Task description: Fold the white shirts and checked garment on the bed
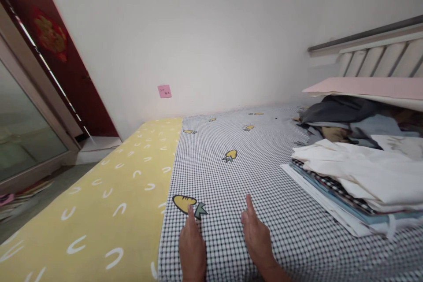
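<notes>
Left hand, right hand: fingers together, resting on checked sheet; folded clothes rightward of right hand, the nearer hand.

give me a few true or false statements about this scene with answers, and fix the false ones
1. The left hand has its index finger on a printed carrot on the checked cloth. True.
2. The right hand grips the folded white cloth. False: it rests on the checked cloth, apart from that folded cloth.
3. A pink sticky note is stuck on the wall. True.
4. The yellow cloth lies right of the checked cloth. False: it lies to the left in this view.
</notes>
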`<state>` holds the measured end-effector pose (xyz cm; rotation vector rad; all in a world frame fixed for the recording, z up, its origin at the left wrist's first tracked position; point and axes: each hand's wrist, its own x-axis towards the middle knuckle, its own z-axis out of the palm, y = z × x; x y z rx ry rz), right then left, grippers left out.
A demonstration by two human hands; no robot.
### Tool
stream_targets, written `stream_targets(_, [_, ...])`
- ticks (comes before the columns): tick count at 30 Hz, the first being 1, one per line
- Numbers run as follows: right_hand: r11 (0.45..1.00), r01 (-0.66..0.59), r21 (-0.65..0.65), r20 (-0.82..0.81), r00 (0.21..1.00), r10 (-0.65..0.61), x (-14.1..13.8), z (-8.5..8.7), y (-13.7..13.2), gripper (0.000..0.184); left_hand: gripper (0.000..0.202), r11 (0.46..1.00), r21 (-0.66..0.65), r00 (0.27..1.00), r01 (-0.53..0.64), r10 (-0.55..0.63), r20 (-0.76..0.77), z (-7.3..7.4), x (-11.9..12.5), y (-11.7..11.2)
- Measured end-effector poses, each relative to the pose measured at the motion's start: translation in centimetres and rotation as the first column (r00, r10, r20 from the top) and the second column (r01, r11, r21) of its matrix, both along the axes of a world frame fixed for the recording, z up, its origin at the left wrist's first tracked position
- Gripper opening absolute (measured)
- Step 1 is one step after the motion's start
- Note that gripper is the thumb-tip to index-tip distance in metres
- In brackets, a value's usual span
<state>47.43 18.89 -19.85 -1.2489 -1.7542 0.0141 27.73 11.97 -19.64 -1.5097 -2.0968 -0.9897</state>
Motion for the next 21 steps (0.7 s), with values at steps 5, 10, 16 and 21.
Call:
stream_targets(5, [0.999,-0.002,0.046,0.006,1.0,0.002,-0.1,-0.18,0.04,0.057,0.073,1.0,-0.025,1.0,-0.01,0.01,0.019,0.02,0.1,0.01])
stream_targets(10, [1.0,-0.005,0.012,0.021,1.0,0.005,0.01,0.42,-0.17,0.057,0.07,0.999,-0.032,0.999,-0.013,0.015,0.038,0.28,0.25,-0.1])
stream_targets(16, [1.0,-0.005,0.02,-0.006,1.0,0.005,-0.08,0.07,0.15,0.057,0.08,1.0,0.006,0.998,-0.017,0.018,-0.064,0.45,0.16,-0.06])
stream_targets(21, [0.998,0.02,0.052,-0.007,1.0,-0.02,-0.23,-0.3,0.22,0.056,0.083,1.0,0.016,0.996,-0.018,0.019,-0.082,0.72,0.25,-0.03])
